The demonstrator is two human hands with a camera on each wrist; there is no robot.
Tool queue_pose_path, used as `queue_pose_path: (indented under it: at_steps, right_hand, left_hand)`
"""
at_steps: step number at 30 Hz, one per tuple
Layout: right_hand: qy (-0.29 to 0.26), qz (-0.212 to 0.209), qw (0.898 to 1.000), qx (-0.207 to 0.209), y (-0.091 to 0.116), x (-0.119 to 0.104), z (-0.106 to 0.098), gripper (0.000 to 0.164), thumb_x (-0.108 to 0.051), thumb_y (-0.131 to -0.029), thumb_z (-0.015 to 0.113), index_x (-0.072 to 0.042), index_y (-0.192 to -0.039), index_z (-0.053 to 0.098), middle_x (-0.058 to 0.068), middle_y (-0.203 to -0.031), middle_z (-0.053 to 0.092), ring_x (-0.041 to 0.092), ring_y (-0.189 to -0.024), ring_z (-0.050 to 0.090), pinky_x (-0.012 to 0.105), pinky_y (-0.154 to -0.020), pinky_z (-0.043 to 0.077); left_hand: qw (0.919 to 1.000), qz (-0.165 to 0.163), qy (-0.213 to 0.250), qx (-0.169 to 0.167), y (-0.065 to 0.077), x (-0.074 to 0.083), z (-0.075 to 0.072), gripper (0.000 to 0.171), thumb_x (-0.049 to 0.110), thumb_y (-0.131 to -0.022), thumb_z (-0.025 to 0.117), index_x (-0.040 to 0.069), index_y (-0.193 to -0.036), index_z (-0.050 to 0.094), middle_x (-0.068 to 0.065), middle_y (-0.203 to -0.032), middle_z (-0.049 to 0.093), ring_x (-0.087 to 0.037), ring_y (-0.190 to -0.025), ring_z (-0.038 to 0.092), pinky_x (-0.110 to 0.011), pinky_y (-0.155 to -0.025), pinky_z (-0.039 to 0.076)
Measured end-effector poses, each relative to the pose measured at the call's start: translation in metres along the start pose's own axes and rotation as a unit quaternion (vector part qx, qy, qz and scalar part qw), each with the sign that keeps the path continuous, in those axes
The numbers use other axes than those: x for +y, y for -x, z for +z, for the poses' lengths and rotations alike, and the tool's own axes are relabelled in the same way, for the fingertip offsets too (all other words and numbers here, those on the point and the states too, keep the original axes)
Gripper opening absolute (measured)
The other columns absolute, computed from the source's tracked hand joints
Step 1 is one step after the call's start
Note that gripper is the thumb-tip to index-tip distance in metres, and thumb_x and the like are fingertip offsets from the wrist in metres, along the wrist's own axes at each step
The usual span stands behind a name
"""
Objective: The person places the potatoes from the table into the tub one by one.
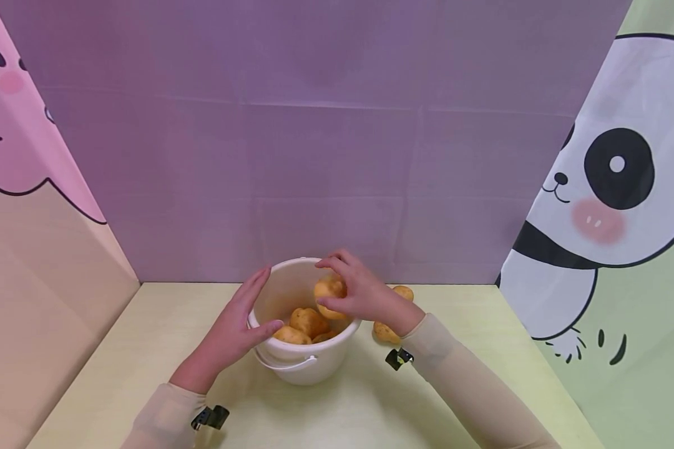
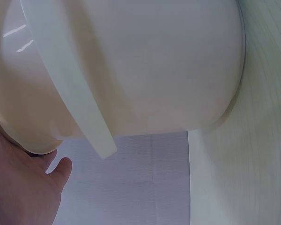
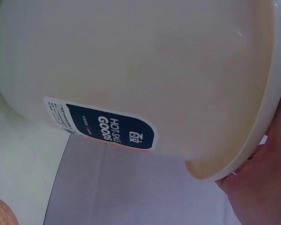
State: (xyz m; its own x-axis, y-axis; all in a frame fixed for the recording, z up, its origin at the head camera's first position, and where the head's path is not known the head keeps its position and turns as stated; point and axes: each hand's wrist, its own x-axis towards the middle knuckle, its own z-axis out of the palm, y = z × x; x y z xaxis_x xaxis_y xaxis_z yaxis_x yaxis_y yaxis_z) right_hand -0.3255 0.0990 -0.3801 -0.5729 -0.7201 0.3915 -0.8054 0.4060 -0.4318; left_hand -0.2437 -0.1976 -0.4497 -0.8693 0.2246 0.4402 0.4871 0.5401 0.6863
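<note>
A white bucket (image 1: 320, 365) stands on the table with several potatoes (image 1: 309, 322) in its bottom. My right hand (image 1: 359, 290) is over the bucket's right rim and grips a potato (image 1: 327, 288) between thumb and fingers, inside the bucket's mouth. At the left rim my left hand (image 1: 233, 327) rests with fingers spread and fairly straight, its thumb reaching over the near edge. The left wrist view shows the bucket's wall (image 2: 168, 70) and white handle (image 2: 70, 84) close up, the left hand (image 2: 23, 187) at the rim.
Beside the bucket on the right lie more potatoes (image 1: 385, 333), partly hidden behind the right forearm. The handle (image 1: 286, 363) hangs down the bucket's near side. A purple panel (image 1: 326, 156) stands behind the table (image 1: 118, 374), with printed panels at both sides.
</note>
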Motion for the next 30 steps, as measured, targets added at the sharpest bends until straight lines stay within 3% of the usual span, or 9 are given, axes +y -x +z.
queue_pose_path:
  at_steps: [3, 10, 18, 30]
  right_hand:
    - [-0.004, -0.005, 1.000, 0.002, 0.000, 0.001, 0.000, 0.058, -0.021, -0.096, 0.088, 0.000, -0.144, 0.064, 0.017, -0.141, 0.055, 0.042, -0.131, 0.061, 0.050, -0.112, 0.055]
    - [0.004, -0.017, 1.000, 0.022, 0.003, 0.001, -0.001, 0.053, -0.022, -0.096, 0.088, 0.000, -0.139, 0.066, 0.014, -0.137, 0.057, 0.041, -0.128, 0.062, 0.048, -0.110, 0.055]
    - [-0.005, 0.003, 0.999, 0.043, 0.010, 0.002, -0.007, 0.047, -0.022, -0.096, 0.088, -0.007, -0.136, 0.068, 0.009, -0.138, 0.057, 0.030, -0.129, 0.061, 0.046, -0.112, 0.055]
    - [-0.026, 0.034, 0.998, 0.048, 0.030, 0.016, -0.017, 0.045, -0.022, -0.101, 0.083, -0.004, -0.138, 0.068, 0.007, -0.140, 0.058, 0.029, -0.132, 0.059, 0.054, -0.114, 0.052]
  left_hand:
    - [1.0000, -0.001, 0.000, 0.000, 0.000, 0.000, 0.000, 0.102, 0.041, -0.094, 0.085, 0.011, -0.176, 0.030, -0.017, -0.180, 0.027, -0.050, -0.163, 0.026, -0.080, -0.122, 0.029]
    - [1.0000, -0.002, 0.002, 0.000, 0.000, -0.001, 0.001, 0.102, 0.040, -0.095, 0.085, 0.011, -0.176, 0.030, -0.016, -0.181, 0.027, -0.049, -0.164, 0.026, -0.079, -0.124, 0.028]
    - [1.0000, -0.001, 0.002, -0.002, 0.000, 0.002, -0.001, 0.102, 0.041, -0.094, 0.084, 0.009, -0.175, 0.030, -0.017, -0.181, 0.026, -0.051, -0.163, 0.026, -0.080, -0.122, 0.028]
    - [1.0000, -0.001, -0.006, -0.001, 0.001, 0.002, -0.002, 0.103, 0.041, -0.094, 0.084, 0.009, -0.175, 0.030, -0.019, -0.180, 0.026, -0.052, -0.163, 0.026, -0.081, -0.121, 0.029]
